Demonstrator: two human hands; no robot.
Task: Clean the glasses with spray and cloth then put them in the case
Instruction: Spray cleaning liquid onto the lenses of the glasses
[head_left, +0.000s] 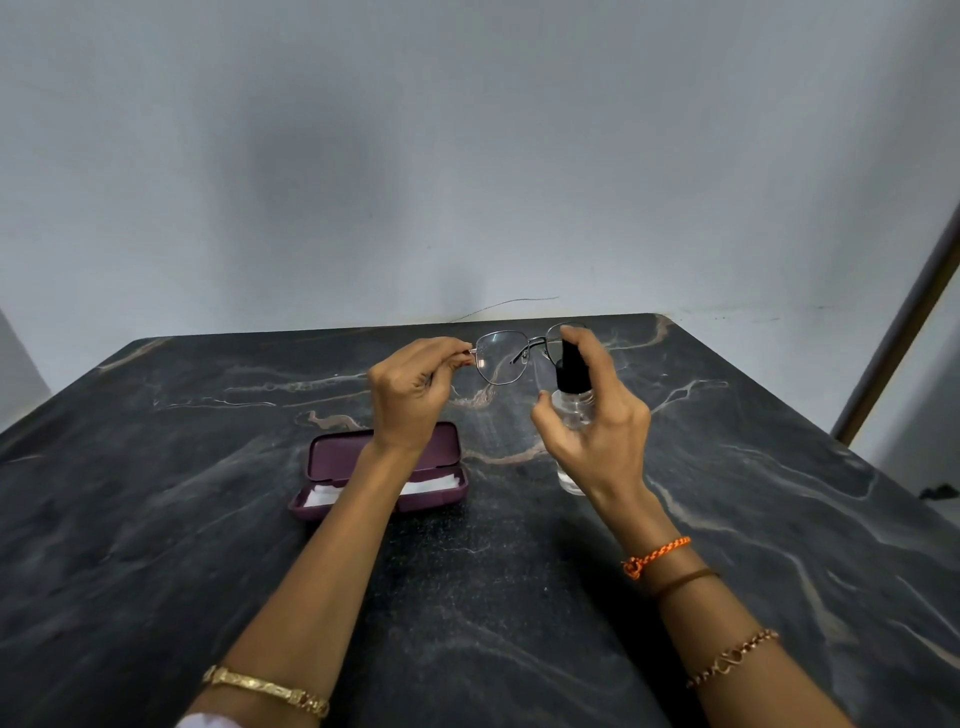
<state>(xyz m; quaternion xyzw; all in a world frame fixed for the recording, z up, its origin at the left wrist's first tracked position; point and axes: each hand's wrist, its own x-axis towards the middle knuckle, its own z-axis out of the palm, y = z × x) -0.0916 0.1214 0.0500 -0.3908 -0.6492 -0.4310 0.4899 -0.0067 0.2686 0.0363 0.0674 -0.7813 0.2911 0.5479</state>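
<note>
My left hand (410, 389) pinches the thin metal-framed glasses (501, 358) at their left hinge and holds them up above the table. My right hand (597, 415) grips a small clear spray bottle (571, 400) with a black nozzle, index finger on top, right beside the glasses' right lens. The right lens is partly hidden behind the bottle and finger. A purple glasses case (441, 499) lies open on the table under my left wrist, with a white cloth (322, 493) inside it.
The dark marble-patterned table (519, 597) stretches around both arms. A grey wall stands close behind its far edge. A brown-edged panel (898, 332) leans at the right.
</note>
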